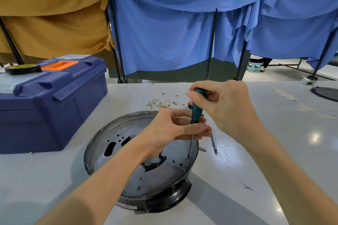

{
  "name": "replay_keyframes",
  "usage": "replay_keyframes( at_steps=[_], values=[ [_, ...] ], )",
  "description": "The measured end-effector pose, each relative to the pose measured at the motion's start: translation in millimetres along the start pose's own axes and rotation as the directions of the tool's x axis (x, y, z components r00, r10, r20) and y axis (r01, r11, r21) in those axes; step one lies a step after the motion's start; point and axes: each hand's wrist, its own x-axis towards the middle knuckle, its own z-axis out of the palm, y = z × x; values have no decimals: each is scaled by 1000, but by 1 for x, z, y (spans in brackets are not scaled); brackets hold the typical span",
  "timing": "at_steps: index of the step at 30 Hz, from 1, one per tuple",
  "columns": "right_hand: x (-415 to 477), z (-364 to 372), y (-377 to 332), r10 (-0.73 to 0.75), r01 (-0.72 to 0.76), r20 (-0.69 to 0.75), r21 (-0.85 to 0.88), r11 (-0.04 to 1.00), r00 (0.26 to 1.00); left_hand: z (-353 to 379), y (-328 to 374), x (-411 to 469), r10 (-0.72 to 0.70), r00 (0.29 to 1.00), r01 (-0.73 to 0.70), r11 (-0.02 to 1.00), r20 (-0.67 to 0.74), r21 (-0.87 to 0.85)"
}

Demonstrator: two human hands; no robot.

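Observation:
A round metal appliance base with a black lower rim lies on the grey table, its perforated plate facing up. A green-handled screwdriver stands nearly upright, its tip in a hole near the plate's right edge. My right hand grips the top of the handle. My left hand pinches the lower handle and shaft between thumb and fingers, above the plate.
A blue toolbox with an orange handle and a roll of black tape stands at the left. Thin wires with small terminals lie behind the base. A second slim screwdriver lies right of it. Another dark disc sits far right.

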Motion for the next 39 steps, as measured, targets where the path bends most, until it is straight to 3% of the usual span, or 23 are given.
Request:
replay_keyframes(
  at_steps=[5,7,10,13,15,17,20,22,26,28,29,31,32,34,36,39],
  values=[
    [-12,9,-4,-105,47,-219,-257,965,970,4,-1,1,-7,998,6,1000,62,29],
    [-12,10,-4,-90,37,-232,-222,974,969,3,0,0,-14,997,12,1000,76,22],
    [-1,11,-2,60,-51,-45,172,984,997,-1,-1,-4,-14,995,15,1000,101,-18],
    [20,12,-3,115,-238,249,545,804,962,-2,0,-5,-7,995,11,999,102,-45],
    [32,14,-4,54,-399,487,643,653,872,-1,2,-4,0,995,4,999,95,-43],
    [37,21,-6,13,-473,570,669,574,822,-3,1,-4,-7,994,10,1000,106,-28],
    [34,35,-9,121,-483,487,742,465,865,-4,-1,-5,-26,998,29,999,59,-38],
    [31,41,-13,238,-443,374,764,469,896,-2,0,-5,-9,1000,9,1000,-4,-11],
    [23,49,-18,484,-343,-36,658,670,875,0,0,-4,51,993,-45,997,-109,58],
    [19,56,-21,514,-307,-246,568,764,822,0,0,-4,52,996,-45,995,-79,90],
    [17,58,-20,505,-293,-276,556,778,818,0,1,-4,44,997,-38,994,-59,100],
    [19,54,-16,493,-321,-99,646,693,864,-3,2,-7,19,999,-16,997,-36,79],
    [23,47,-14,452,-387,102,701,599,886,-5,3,-9,6,1000,-5,999,-18,53],
    [34,28,-9,248,-528,468,708,469,848,-8,4,-11,-23,999,21,999,32,45],
    [42,18,-4,101,-559,591,674,483,800,-9,6,-13,-52,997,46,995,62,83],
    [45,27,-8,48,-538,586,705,463,809,-9,5,-11,-48,998,46,998,43,51]
  ],
)
